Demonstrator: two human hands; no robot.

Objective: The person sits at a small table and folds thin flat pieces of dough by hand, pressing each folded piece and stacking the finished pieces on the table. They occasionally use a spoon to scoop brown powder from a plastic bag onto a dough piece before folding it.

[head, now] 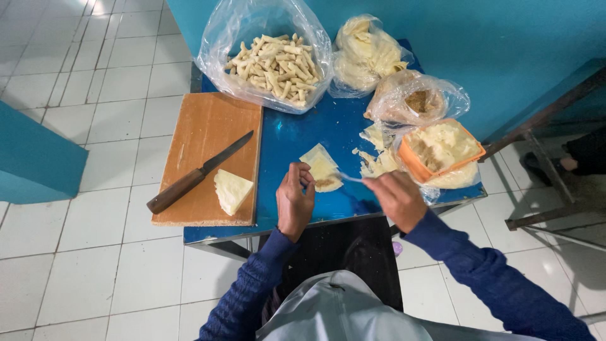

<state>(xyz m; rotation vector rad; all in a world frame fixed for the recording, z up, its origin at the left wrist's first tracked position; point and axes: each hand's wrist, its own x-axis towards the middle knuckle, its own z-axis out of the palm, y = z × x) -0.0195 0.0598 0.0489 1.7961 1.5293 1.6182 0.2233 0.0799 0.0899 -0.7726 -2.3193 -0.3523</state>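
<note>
Pinching a small white spoon [349, 177] in right hand [396, 199], long axis pointing left at the pastry wrapper [322, 167]; left hand [294, 201], nearer, fingers curled pressing wrapper's near-left edge, right of cutting board [208, 158].

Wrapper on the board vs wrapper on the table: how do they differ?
The board wrapper lies bare, untouched, beside the knife. The table wrapper carries brown filling, and the left hand touches its edge. Both are pale, thin and roughly triangular.

Both hands [295, 201] [398, 199] forward (fingers curled), blue-sleeved arms bent.
</note>
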